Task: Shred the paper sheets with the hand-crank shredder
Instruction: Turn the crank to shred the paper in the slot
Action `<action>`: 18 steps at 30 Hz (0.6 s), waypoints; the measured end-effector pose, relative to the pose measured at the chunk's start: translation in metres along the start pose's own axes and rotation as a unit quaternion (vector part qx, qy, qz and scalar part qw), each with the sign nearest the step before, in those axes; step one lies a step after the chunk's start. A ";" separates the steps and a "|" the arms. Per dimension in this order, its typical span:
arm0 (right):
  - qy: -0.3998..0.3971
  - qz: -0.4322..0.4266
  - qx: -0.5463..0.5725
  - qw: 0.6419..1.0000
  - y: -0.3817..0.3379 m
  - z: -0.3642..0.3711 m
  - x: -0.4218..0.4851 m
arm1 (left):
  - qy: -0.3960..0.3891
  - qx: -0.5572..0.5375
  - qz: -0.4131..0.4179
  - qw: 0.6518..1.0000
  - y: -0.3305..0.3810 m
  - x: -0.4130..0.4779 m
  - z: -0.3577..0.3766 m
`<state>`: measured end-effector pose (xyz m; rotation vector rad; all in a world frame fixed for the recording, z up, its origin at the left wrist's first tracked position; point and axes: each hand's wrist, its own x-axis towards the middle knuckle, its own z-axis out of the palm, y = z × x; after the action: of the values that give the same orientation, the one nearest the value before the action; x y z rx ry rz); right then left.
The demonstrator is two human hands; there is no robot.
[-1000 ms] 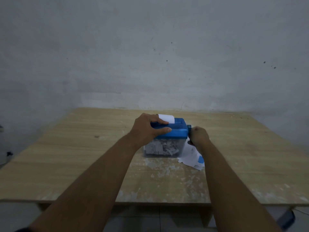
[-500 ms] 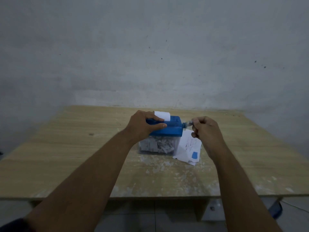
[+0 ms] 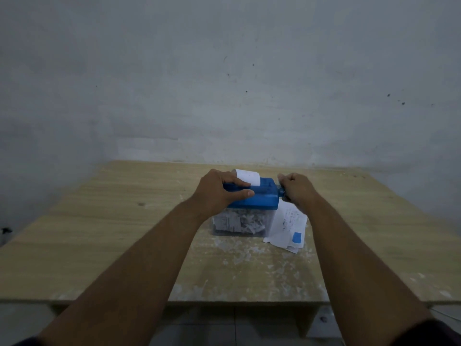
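Cranking a sheet through the shredder

The shredder (image 3: 259,198) sits mid-tabletop (image 3: 124,233); the left hand (image 3: 217,193) grips its blue lid, thumb on the near edge; a sheet (image 3: 248,176) stands in the slot just beyond those fingers; the right hand (image 3: 296,189) is curled round the crank (image 3: 281,192) at the lid's right end, its axle running left to right; spare sheets (image 3: 287,228) lie just right of the bin (image 3: 239,224).
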<state>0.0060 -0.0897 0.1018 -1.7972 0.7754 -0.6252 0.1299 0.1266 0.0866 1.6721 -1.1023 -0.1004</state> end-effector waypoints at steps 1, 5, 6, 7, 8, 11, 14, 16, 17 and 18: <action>0.005 0.006 0.010 1.000 0.006 0.002 -0.001 | 0.001 -0.003 0.004 1.000 0.000 0.000 0.001; 0.029 0.015 0.024 0.999 0.023 0.005 -0.011 | -0.001 -0.014 0.007 1.000 0.000 0.000 0.002; 0.020 0.034 0.014 0.999 0.029 0.004 -0.014 | -0.004 -0.015 0.005 1.000 0.001 -0.001 0.002; 0.008 0.053 0.011 0.999 0.034 0.004 -0.018 | -0.007 -0.013 0.006 1.000 0.001 -0.001 0.002; -0.002 0.067 0.004 0.998 0.040 0.004 -0.022 | -0.006 -0.011 0.005 1.000 0.002 -0.001 0.003; 0.004 0.074 -0.041 0.996 0.054 0.005 -0.039 | 0.004 -0.020 0.004 1.000 0.002 -0.002 0.003; 0.042 0.068 0.001 0.997 0.063 0.008 -0.066 | 0.006 -0.018 -0.001 1.000 0.002 -0.002 0.003; 0.063 0.063 0.042 0.995 0.063 0.008 -0.087 | 0.001 -0.016 -0.007 1.000 0.002 -0.001 0.003; 0.070 0.055 0.055 0.995 0.060 0.008 -0.096 | 0.002 -0.017 -0.011 1.000 0.002 -0.001 0.004; 0.077 0.042 0.065 0.994 0.054 0.006 -0.103 | 0.003 -0.020 -0.014 1.000 0.002 -0.001 0.004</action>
<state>-0.0689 -0.0222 0.0431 -1.6025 0.8888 -0.7474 0.1262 0.1244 0.0864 1.6527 -1.0653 -0.1344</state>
